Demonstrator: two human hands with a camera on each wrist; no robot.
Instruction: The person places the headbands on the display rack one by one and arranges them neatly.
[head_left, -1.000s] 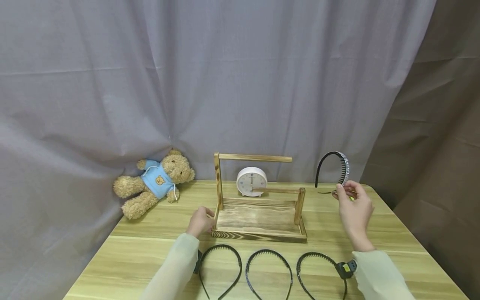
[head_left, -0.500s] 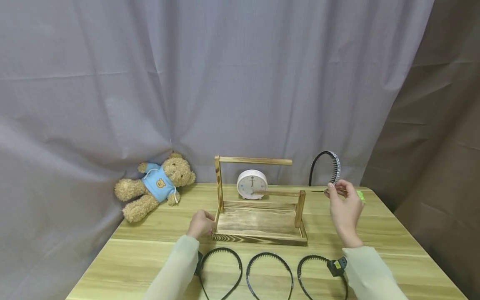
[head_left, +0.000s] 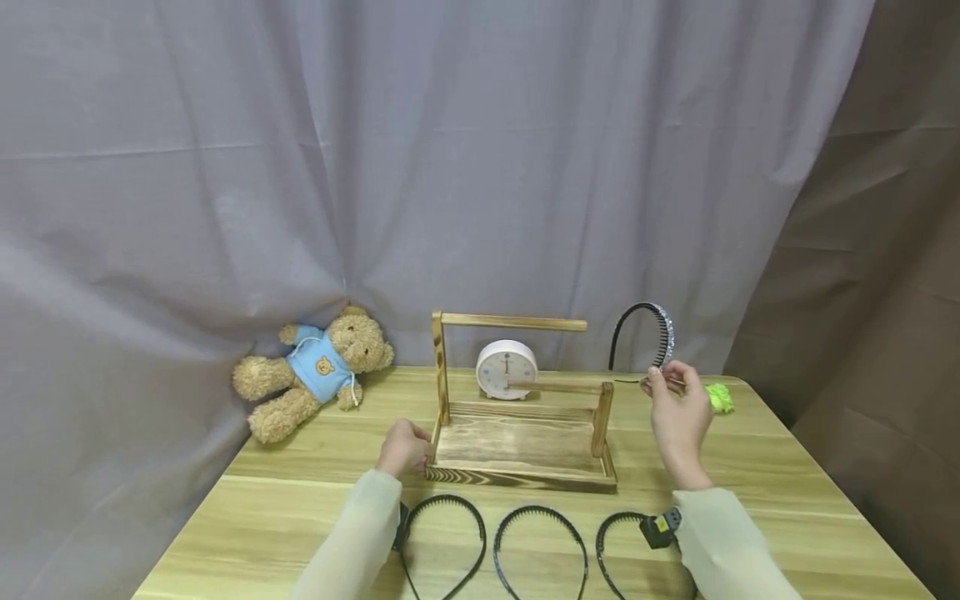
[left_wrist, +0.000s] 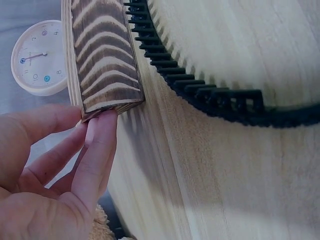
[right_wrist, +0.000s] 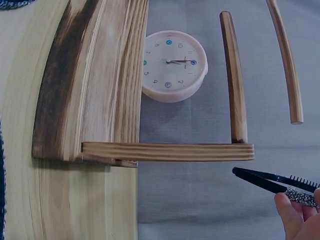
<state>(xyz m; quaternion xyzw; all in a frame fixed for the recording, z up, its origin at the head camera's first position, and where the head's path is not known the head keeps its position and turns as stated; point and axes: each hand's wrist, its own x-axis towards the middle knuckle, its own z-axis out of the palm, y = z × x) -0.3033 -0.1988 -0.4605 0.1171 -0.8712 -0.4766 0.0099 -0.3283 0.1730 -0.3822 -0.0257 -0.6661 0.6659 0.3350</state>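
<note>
A wooden headband stand (head_left: 517,479), with a tray base and two horizontal bars at different heights, stands mid-table. My left hand (head_left: 403,447) pinches its left front corner between thumb and fingers, close up in the left wrist view. To the right of the stand, my right hand (head_left: 681,421) holds a black toothed headband (head_left: 667,332) with a glittery silver outer face by one side. The band is raised upright, its loop above my fingers. In the right wrist view the headband's free tip (right_wrist: 240,172) is just beyond the stand's end post (right_wrist: 170,152). Both bars carry nothing.
Three more headbands lie in a row along the front: left (head_left: 480,533), middle (head_left: 537,508) and right (head_left: 600,542), the last partly under my right wrist. A white clock (head_left: 506,371) stands behind the stand. A teddy bear (head_left: 318,367) lies back left, a bright green item (head_left: 719,398) back right.
My right hand has moved left with the headband, closer to the stand, uncovering the green item behind it. The left hand stays at the stand's corner.
</note>
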